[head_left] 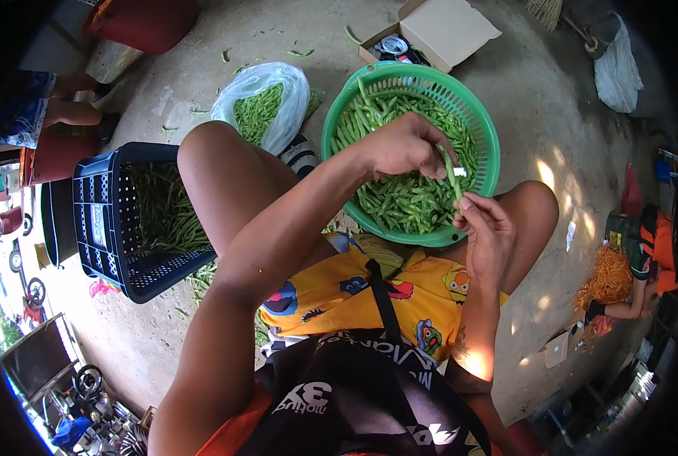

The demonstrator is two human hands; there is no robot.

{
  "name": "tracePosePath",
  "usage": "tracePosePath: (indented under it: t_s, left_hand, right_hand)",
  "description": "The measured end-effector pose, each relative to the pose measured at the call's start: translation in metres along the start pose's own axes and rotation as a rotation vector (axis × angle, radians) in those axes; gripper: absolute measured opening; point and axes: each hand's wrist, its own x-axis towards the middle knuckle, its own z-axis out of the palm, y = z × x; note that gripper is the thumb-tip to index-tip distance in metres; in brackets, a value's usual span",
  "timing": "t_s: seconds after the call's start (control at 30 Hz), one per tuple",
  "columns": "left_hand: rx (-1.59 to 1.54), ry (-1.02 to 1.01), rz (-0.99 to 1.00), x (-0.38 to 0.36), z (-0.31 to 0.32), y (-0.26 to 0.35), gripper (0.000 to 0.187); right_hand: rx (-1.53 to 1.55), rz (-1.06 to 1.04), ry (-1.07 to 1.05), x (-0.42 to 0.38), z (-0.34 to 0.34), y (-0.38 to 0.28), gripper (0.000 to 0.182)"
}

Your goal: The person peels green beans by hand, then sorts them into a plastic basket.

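A slim green bean pod (451, 169) is held upright between my two hands, above the green basket. My left hand (407, 144) is closed at its upper part, with the fingers curled down. A small white piece (460, 172) lies against the pod by those fingertips; I cannot make out what it is. My right hand (487, 222) pinches the pod's lower end between thumb and fingers. Beneath both hands, the round green plastic basket (492, 144) is filled with many green pods (411, 199) and rests on the floor between my knees.
A clear plastic bag (297, 91) holds small green pieces. Long green beans (164, 205) fill a tipped dark blue crate (99, 216) on the left. An open cardboard box (449, 34) stands beyond the basket. People sit at left (73, 114) and right, near an orange shredded heap (608, 277).
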Motion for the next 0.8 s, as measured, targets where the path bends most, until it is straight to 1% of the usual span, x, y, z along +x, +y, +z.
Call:
tracePosePath:
  t_s: [0.03,0.1,0.17,0.23,0.27,0.3,0.37,0.4,0.47,0.57,0.63,0.7,0.77,0.8]
  left_hand:
    - [-0.003,-0.001,-0.001,-0.001,-0.003,0.000,0.035]
    - [-0.023,0.117,0.041,-0.002,-0.017,0.002,0.036]
    - [-0.056,0.135,0.025,-0.001,-0.025,0.002,0.037]
    - [-0.051,0.070,0.034,0.000,-0.021,0.001,0.035]
    - [-0.025,0.070,0.017,0.001,-0.012,-0.002,0.034]
    - [-0.042,0.002,0.002,0.002,-0.004,-0.002,0.034]
    - [-0.009,-0.032,0.028,0.001,0.003,-0.002,0.034]
    - [-0.013,-0.031,0.027,0.000,-0.001,-0.003,0.034]
    - [-0.051,0.067,0.033,-0.002,-0.013,-0.002,0.033]
    - [-0.122,0.075,0.025,-0.002,-0.020,-0.002,0.032]
    - [-0.096,0.064,0.025,-0.003,-0.006,0.002,0.032]
    - [-0.023,-0.039,0.011,-0.004,0.008,0.006,0.031]
    - [-0.085,-0.029,0.027,-0.001,0.000,-0.004,0.028]
    - [-0.088,0.029,0.019,-0.001,-0.006,-0.005,0.028]
  right_hand:
    - [-0.002,0.002,0.001,0.000,-0.001,-0.001,0.017]
    - [0.014,0.005,-0.015,-0.002,-0.006,-0.003,0.018]
    - [0.018,0.005,-0.003,0.000,-0.008,-0.003,0.018]
    - [0.024,0.004,0.007,0.001,-0.004,-0.003,0.017]
    - [0.025,0.002,0.005,0.002,0.000,-0.003,0.017]
    - [0.026,0.003,0.005,0.003,0.004,-0.003,0.017]
    - [0.020,0.001,0.002,0.005,0.008,-0.003,0.016]
    - [0.016,-0.002,0.000,0.004,0.008,-0.003,0.016]
    - [0.012,0.002,-0.007,0.003,0.006,-0.005,0.016]
    - [0.020,-0.002,-0.010,0.005,0.005,-0.004,0.016]
    - [0.027,0.001,-0.006,0.006,0.007,-0.001,0.016]
    - [0.097,-0.001,-0.005,0.006,0.010,0.002,0.017]
    - [0.084,0.005,-0.007,0.004,0.009,-0.002,0.018]
    - [0.080,0.001,-0.006,0.002,0.009,-0.004,0.018]
